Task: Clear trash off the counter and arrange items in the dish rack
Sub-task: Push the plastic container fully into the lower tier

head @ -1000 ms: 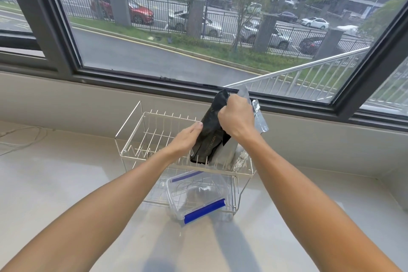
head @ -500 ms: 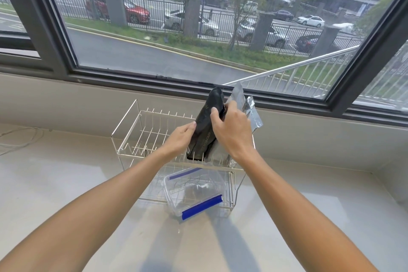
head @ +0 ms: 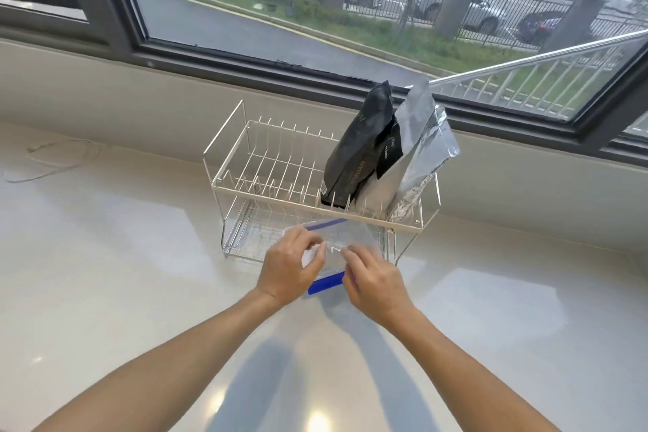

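1. A two-tier wire dish rack (head: 245, 165) is seen standing on a pale, glossy counter (head: 105, 273) below a wide window (head: 315, 10), through which a wet road, a fence and parked cars can be made out.

2. Two pouches are propped upright at the right end of the rack's upper tier: a black pouch (head: 357, 151) on the left, tilted slightly, and a silver foil pouch (head: 426, 147) just beside it on the right, the two touching.

3. A clear plastic container (head: 350, 235) with a blue clip (head: 326, 282) on its near edge is shown at the front of the rack's lower tier, partly jutting out toward the counter; a second blue strip is visible along its far edge.

4. The left hand (head: 287, 268) is curled over the container's left side, its fingers bent onto the lid; the right hand (head: 377, 282) is closed on the container's near right side, thumb and fingers pressed against the clear plastic. Both hands are thus gripping the container.

5. Both bare forearms are extended from the bottom of the frame, with their shadows cast on the counter.

6. A thin loose cable (head: 59, 159) is seen lying at the far left of the counter, well apart from the rack.
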